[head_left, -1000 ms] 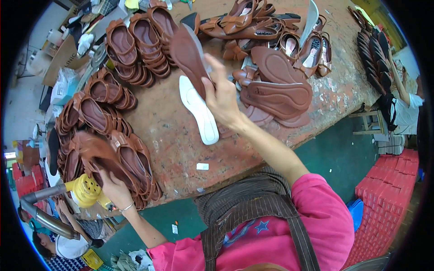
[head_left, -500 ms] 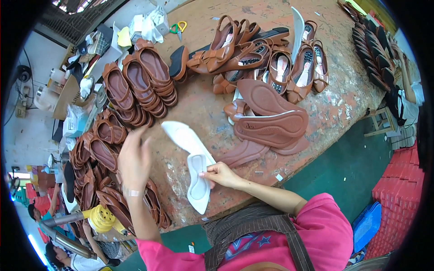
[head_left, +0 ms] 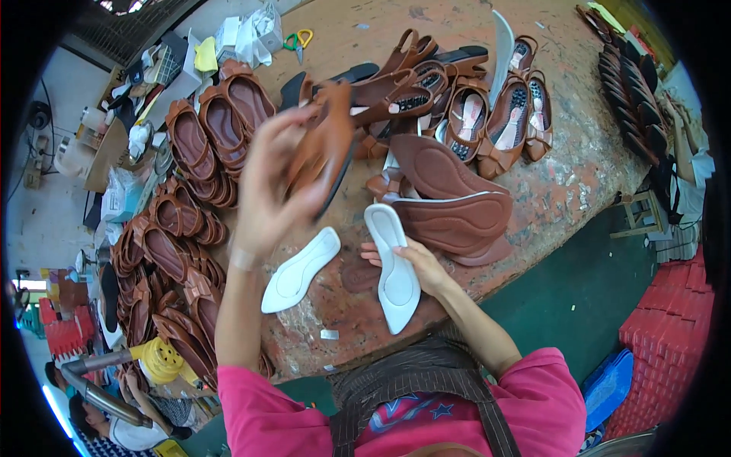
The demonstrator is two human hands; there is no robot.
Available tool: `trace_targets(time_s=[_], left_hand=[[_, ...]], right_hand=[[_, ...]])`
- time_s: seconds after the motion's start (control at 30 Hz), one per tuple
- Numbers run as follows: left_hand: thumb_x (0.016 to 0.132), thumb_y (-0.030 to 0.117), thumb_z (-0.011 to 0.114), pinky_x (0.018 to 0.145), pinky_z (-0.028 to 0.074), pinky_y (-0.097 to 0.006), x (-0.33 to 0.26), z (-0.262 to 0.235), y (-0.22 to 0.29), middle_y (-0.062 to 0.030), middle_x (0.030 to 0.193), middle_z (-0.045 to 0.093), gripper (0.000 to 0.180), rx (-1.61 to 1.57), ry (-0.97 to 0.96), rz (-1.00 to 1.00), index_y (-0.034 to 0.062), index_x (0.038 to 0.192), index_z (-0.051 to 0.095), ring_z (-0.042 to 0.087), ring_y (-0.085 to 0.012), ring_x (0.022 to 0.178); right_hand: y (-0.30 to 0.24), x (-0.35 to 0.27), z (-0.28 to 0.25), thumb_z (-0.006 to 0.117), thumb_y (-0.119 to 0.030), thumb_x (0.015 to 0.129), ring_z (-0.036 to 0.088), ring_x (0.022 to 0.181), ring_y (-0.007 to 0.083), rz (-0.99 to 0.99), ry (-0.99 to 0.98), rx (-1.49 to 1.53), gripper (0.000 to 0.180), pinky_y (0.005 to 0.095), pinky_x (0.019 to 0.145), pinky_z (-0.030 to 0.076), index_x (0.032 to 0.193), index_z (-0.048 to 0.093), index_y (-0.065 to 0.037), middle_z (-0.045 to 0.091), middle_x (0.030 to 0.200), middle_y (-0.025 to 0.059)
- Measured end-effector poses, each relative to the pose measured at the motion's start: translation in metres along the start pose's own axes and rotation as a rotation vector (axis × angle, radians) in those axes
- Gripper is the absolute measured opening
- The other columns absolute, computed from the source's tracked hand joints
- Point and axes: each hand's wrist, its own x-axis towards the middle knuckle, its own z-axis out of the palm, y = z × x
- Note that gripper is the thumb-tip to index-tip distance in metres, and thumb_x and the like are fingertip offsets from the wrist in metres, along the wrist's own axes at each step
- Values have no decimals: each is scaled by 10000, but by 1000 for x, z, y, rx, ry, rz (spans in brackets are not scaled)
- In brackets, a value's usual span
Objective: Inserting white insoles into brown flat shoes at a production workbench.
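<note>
Brown along L edge of tabletop [head_left: 567,194] w/ shoe stacks [head_left: 190,145]; next, clasping blurred brown shoe [head_left: 327,141] in fingers of raised L hand [head_left: 270,202]. Then white twd front edge w/ loose insole [head_left: 303,270] flat on tabletop, &, R of it, pinching held insole [head_left: 390,270], also white, btwn thumb & fingers of R hand [head_left: 426,270]. Further R, brown again w/ insole pile [head_left: 461,217] nr front edge, & bow shoes [head_left: 502,156] beyond.

The left forearm [head_left: 237,316] reaches far, its blurred left hand [head_left: 266,198] gripping between thumb and fingers. Nearer and right, the right hand [head_left: 423,266] pinches, fingers pointing left.
</note>
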Motion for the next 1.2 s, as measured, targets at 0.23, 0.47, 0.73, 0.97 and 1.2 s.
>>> trace_targets(time_s=[0.23, 0.47, 0.73, 0.97, 1.2], left_hand=[[731, 246, 840, 767, 523, -411, -219, 60, 39, -152, 1049, 596, 677, 671, 196, -273, 30, 1267, 487, 634, -327, 928], [851, 125, 711, 847, 506, -432, -265, 110, -44, -172, 1140, 610, 431, 742, 343, -321, 16, 1236, 551, 619, -375, 971], [1004, 119, 529, 595, 523, -286, -362, 17, -56, -94, 936, 565, 268, 533, 870, -726, 22, 1228, 639, 621, -155, 679], [1001, 111, 550, 555, 511, -240, -385, 12, -86, -41, 848, 511, 277, 211, 926, -635, -11, 1235, 635, 584, -89, 637], [835, 84, 773, 577, 475, -224, -385, -1, -101, -19, 841, 524, 322, 310, 874, -573, -36, 1116, 668, 533, -65, 654]], right_hand=[[-33, -33, 12, 422, -464, 1031, 615, 852, 99, 65, -8, -341, 550, 223, 735, 494, 1257, 565, 17, 655, 1045, 66], [-56, -63, 89, 595, -134, 888, 542, 1007, 304, -441, -3, -1654, 394, 361, 895, 417, 1250, 614, 21, 602, 1207, 154], [74, -63, 110, 680, -38, 685, 581, 1008, 268, -467, -400, -1735, 320, 414, 902, 453, 995, 750, -70, 653, 1147, 88], [123, -41, 128, 684, -47, 704, 592, 1001, 280, -431, -411, -1620, 268, 412, 897, 479, 962, 758, -46, 672, 1133, 110], [139, -33, 135, 739, -34, 725, 608, 993, 291, -318, -366, -1614, 255, 397, 879, 504, 978, 764, -52, 684, 1120, 114]])
